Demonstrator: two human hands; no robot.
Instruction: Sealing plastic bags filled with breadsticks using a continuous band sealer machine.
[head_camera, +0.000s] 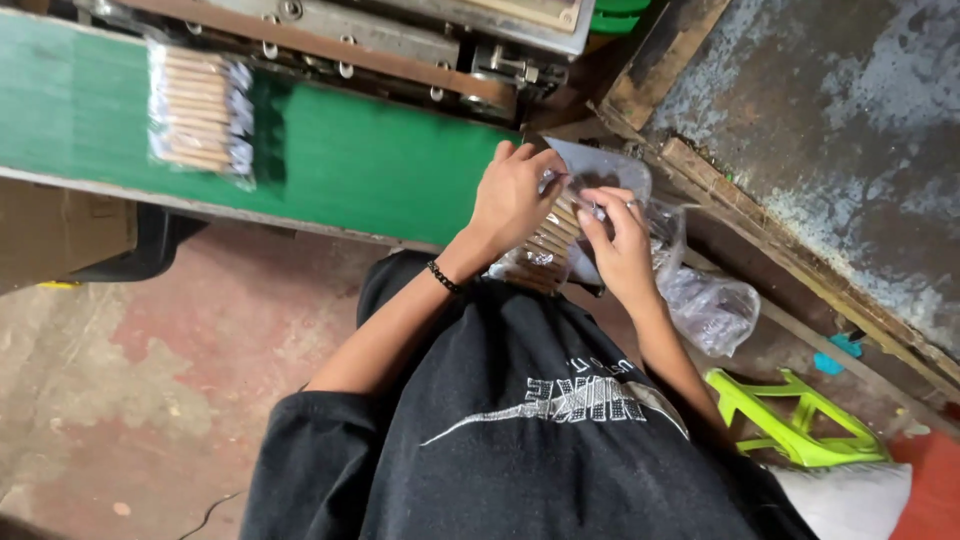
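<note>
Both of my hands are closed on one clear plastic packet of short wooden sticks (552, 243), held just off the near edge of the green belt. My left hand (512, 195) wraps over the packet's far-left side, fingers curled down around it, a black beaded bracelet (444, 277) at the wrist. My right hand (620, 240) pinches the packet's open mouth from the right, thumb and fingertips pressed together on the film. The sticks lie side by side inside, tilted toward me.

Nearest to me, a lime-green plastic stool (795, 420) sits at the right, close beside my right elbow. A heap of loose clear bags (705, 300) lies just right of my right hand, touching the packet's film.

Beyond the hands the green conveyor belt (350, 160) runs off to the left, with bare belt between my hands and a second, filled packet of sticks (198, 110) lying well apart at far left. A metal sealing machine (400, 40) borders the belt's far edge. A worn, rusted metal table (830, 130) closes in the far right side. Red concrete floor (150, 370) lies at near left.
</note>
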